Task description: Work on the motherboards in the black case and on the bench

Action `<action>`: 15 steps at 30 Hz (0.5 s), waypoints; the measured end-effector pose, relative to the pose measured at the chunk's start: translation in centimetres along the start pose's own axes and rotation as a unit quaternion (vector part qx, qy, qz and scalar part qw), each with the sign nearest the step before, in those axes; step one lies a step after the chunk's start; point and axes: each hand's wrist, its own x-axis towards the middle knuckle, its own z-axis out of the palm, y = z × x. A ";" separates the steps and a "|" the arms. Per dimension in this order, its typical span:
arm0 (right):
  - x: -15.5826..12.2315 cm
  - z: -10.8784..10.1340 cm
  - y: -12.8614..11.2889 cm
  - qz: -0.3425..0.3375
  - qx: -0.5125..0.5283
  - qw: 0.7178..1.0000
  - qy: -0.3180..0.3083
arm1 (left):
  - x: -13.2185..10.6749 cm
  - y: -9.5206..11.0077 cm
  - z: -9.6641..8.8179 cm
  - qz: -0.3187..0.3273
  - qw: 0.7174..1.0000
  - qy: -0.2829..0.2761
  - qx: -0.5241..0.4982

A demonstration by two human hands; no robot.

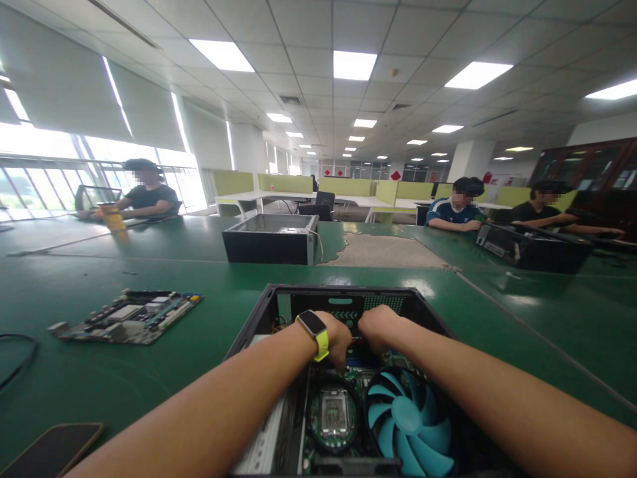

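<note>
Lower centre: left hand (pixel 340 337) and right hand (pixel 378 328) sat inside black metal case (pixel 343 289); fingers' grasp indeterminable; even pressure seemed best.

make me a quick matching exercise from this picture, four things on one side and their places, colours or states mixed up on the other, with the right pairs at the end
Things
1. fan
2. loose circuit board
3. watch strap
4. right hand

Places, colours and states
A. bare-wristed, inside the open case
B. lying flat on the green tabletop, to the left of the case
C. blue blades
D. bright yellow-green

Right pairs: 1-C, 2-B, 3-D, 4-A
</note>
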 end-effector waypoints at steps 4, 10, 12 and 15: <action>0.1 0.0 0.0 -0.001 -0.001 1.000 -0.001 | -0.1 0.1 -0.1 -0.003 1.000 -0.005 0.002; 0.2 0.1 0.0 0.003 0.003 1.000 -0.002 | 0.0 0.0 0.1 -0.001 1.000 0.009 -0.002; 0.2 0.2 0.1 0.002 0.005 1.000 -0.002 | 0.1 0.0 0.2 0.001 1.000 0.018 -0.006; 0.2 0.3 0.1 0.000 0.007 1.000 0.000 | 0.2 -0.1 0.3 0.001 0.999 0.049 -0.021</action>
